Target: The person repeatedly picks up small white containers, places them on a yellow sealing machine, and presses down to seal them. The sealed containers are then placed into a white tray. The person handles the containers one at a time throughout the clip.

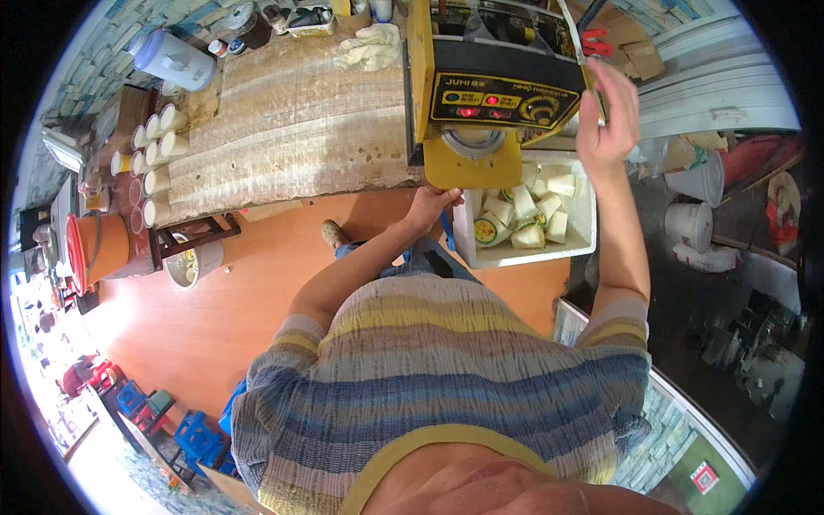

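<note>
A black and yellow cup-sealing machine [502, 103] stands at the table's right end, with red lights glowing on its front panel. Its yellow sliding tray [463, 167] sticks out toward me, with a round metal holder [474, 142] partly under the machine. My left hand [427, 209] has its fingertips closed at the tray's front edge. Beside the machine's right side, my right hand [611, 124] is raised with fingers stretched upward and nothing visible in it; a dark handle there is partly hidden. Below the tray, a white foam box [525, 254] holds several white cups [549, 206], some with printed green-yellow tops.
Rows of white cups [157, 180] stand on the worn wooden table [292, 129] at left. A blue-grey jug [176, 60] and white gloves [373, 47] lie farther back. An orange bucket [101, 245] and a white bin [193, 263] are at left. White tubs [689, 225] stand at right.
</note>
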The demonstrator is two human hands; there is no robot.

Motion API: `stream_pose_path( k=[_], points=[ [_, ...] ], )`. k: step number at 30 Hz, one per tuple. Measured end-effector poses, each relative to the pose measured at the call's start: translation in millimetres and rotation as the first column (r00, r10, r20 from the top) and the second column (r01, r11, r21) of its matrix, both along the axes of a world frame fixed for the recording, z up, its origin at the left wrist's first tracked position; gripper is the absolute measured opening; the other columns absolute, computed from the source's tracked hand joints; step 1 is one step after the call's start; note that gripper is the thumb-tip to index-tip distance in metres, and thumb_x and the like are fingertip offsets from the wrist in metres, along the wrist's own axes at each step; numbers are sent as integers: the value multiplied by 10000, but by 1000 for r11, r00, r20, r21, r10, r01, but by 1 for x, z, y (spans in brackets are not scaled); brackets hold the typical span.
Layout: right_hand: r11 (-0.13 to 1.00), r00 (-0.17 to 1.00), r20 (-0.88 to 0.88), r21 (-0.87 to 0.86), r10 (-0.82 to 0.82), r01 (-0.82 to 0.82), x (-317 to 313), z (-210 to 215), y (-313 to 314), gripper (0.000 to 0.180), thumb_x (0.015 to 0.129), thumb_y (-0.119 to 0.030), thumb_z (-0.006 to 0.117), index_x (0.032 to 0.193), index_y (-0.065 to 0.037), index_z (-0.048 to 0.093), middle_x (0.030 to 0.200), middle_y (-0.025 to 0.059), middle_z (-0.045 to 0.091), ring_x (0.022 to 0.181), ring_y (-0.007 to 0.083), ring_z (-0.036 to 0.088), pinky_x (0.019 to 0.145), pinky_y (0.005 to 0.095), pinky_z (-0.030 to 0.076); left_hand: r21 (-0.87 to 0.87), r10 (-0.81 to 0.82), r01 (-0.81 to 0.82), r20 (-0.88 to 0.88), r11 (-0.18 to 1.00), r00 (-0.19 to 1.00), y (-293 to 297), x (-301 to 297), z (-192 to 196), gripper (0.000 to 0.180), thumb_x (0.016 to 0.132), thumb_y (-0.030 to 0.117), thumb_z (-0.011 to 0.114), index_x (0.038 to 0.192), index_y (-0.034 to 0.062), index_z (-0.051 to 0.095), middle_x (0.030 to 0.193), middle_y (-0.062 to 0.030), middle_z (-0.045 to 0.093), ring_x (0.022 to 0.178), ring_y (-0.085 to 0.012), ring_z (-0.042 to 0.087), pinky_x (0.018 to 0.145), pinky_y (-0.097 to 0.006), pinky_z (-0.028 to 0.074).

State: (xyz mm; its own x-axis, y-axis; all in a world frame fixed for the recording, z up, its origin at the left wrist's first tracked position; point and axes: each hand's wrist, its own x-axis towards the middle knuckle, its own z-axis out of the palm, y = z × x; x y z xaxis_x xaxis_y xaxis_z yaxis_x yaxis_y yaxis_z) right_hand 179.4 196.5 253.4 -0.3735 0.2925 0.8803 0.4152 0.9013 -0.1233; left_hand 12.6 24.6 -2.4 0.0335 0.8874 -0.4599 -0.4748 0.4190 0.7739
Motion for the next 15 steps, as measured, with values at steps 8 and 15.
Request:
stream_pose_path(
  k=[8,15],
  points=[
    [998,995,84,46,-55,52,-77,76,83,371,875,-208,548,1168,18,535,994,179,583,801,298,543,732,390,440,107,80,-76,-35,991,996,20,-2,-7,144,909,122,572,937,-5,634,803,-45,635,736,-124,587,668,-273,479],
    [993,985,127,-11,-117,119,-155,85,151,379,816,-199,583,1146,-13,570,1051,218,595,948,322,578,812,386,457,84,281,-293,124,952,952,70,-9,-7,193,865,181,650,895,-8,627,777,-45,635,691,-148,620,563,-273,485]
  ],
)
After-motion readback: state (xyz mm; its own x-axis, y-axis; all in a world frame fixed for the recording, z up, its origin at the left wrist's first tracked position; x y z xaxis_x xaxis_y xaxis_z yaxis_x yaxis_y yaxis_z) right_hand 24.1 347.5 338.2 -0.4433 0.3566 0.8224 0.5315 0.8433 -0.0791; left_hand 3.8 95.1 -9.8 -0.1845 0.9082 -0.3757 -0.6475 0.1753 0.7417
